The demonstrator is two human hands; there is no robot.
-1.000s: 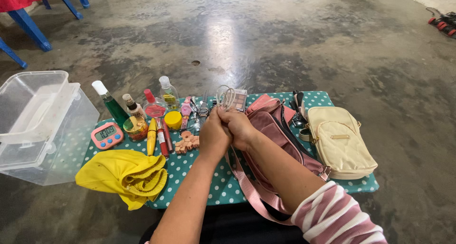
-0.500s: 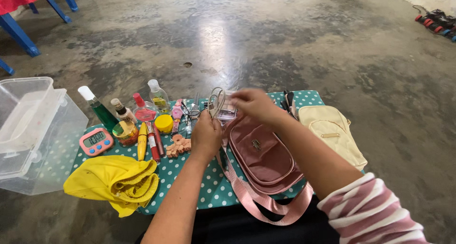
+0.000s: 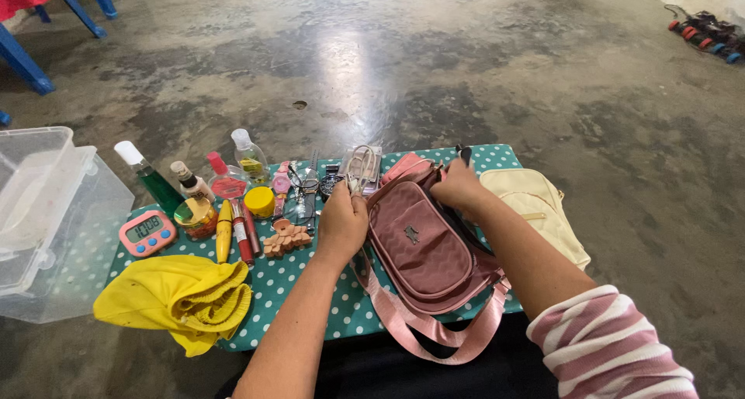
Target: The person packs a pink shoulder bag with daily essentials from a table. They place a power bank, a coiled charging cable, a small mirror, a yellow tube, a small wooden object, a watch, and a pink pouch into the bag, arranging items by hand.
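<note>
A clear plastic box [image 3: 46, 213] stands at the far left, partly on the table [image 3: 310, 290], which wears a teal cloth with white dots. A crumpled yellow cloth [image 3: 174, 300] lies at the table's near left edge. Behind it sit a pink timer [image 3: 147, 232], a green bottle [image 3: 151, 180], a yellow tube [image 3: 224, 230], a red tube [image 3: 242, 234] and a small yellow jar [image 3: 264, 202]. A cream bag [image 3: 535, 213] lies at the right. Blue chair legs [image 3: 31, 50] stand far left on the concrete floor [image 3: 466, 73].
</note>
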